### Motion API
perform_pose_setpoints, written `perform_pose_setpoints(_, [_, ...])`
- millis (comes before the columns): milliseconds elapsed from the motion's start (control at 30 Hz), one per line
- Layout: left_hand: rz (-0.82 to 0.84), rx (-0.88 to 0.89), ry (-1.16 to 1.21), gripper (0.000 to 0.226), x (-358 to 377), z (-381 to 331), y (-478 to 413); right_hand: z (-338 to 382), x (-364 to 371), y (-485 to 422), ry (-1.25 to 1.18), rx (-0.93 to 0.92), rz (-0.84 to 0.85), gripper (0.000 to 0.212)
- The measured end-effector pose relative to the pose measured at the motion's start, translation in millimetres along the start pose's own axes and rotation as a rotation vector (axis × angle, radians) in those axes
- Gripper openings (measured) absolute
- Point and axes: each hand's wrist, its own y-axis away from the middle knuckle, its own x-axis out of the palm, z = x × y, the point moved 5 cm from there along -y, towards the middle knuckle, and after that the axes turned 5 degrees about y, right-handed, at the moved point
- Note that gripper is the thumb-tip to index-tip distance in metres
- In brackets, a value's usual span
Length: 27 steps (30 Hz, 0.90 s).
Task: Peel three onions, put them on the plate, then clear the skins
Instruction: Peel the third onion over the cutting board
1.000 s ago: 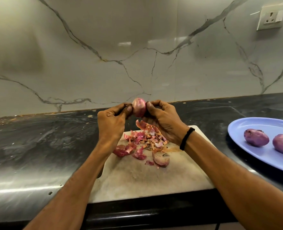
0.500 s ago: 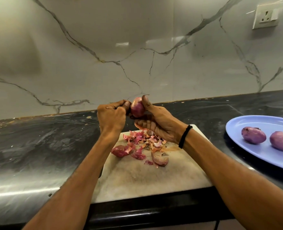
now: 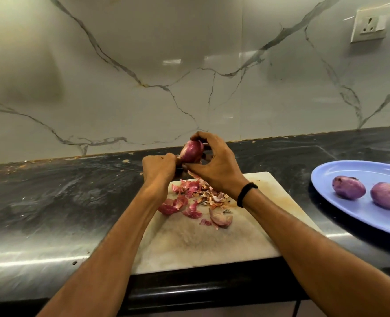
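A red onion (image 3: 192, 152) is held up above the far edge of the pale cutting board (image 3: 203, 243). My right hand (image 3: 214, 168) curls round it from the right and above. My left hand (image 3: 158, 168) pinches the onion's lower left end, fingers curled. A pile of pink and brown onion skins (image 3: 196, 200) lies on the board under my hands. Two peeled onions (image 3: 348, 187) (image 3: 388, 195) sit side by side on the blue plate (image 3: 340, 170) at the right.
The board lies on a dark stone counter (image 3: 63, 202) that runs left and right, backed by a marble wall. A wall socket (image 3: 369, 25) is at the upper right. The plate stands apart from the board's right edge.
My right hand has shifted from under the onion to over its top. The onion has turned in my grip, and my left hand now pinches its lower end.
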Motion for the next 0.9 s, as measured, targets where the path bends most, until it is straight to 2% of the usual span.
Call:
perform_pose_setpoints(167, [0.032, 0.272, -0.165, 0.034, 0.9, -12.4, 9.3, -5.8, -11.6, -0.7, -0.029, 0.096, -0.020, 0.071])
perform_pose_setpoints(300, [0.181, 0.336, -0.110, 0.016, 6.1, -18.6, 14.7, -4.4, -13.1, -0.4, 0.021, 0.102, -0.031, 0.071])
perform_pose_setpoints(333, [0.240, 0.335, -0.096, 0.014, 9.1, -18.4, 16.5, -3.5, -12.0, -0.1, 0.044, 0.094, -0.024, 0.070])
perform_pose_setpoints(400, [0.316, 0.330, -0.099, 0.026, 11.5, -16.3, 17.5, -1.3, -10.5, 1.1, 0.071, 0.094, -0.014, 0.070])
perform_pose_setpoints(467, [0.337, 0.312, -0.076, 0.034, 11.0, -15.1, 16.0, -0.6, -11.6, 1.6, 0.050, 0.111, -0.017, 0.073])
perform_pose_setpoints(567, [0.348, 0.250, 0.048, 0.030, 10.7, -13.7, 15.2, -2.0, -14.5, 1.2, -0.027, 0.151, -0.031, 0.073])
perform_pose_setpoints(767, [0.380, 0.069, 0.229, 0.025, 13.4, -5.6, 16.2, -7.6, -13.4, 2.8, -0.040, 0.180, -0.052, 0.056])
perform_pose_setpoints(900, [0.360, 0.006, 0.294, 0.028, 14.0, -2.3, 15.0, -9.7, -17.2, 2.7, -0.081, 0.209, -0.099, 0.033])
